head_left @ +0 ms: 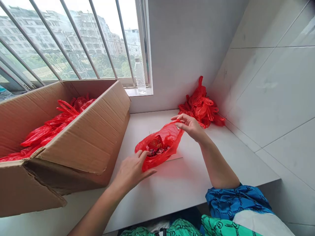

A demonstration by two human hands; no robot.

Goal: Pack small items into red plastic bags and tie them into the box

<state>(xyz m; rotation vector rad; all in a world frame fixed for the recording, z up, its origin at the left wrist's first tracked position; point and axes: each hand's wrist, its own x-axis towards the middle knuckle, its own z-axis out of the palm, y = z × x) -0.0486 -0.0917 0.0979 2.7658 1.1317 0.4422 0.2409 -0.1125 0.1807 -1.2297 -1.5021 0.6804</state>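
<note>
Fingers (185, 120) of the right hand (192, 127) pinch together on the rim of a red plastic bag (167, 141), while the left hand (131, 172) rests spread apart on its near edge; the bag, holding a red packet (155, 143), lies on a white counter (172, 203), with a cardboard box (73, 144) of red bags (49, 131) to its left and more bags (200, 106) heaped in the corner

Type: indoor room, apparently a home.
Window: barred window (69, 39), apartment blocks (31, 29) outside.
Sill: water bottle (140, 76).
Wall: large white tiles (268, 98).
Surface: white table (172, 203) carrying a cardboard box (73, 144) and red plastic bags (200, 105).
</note>
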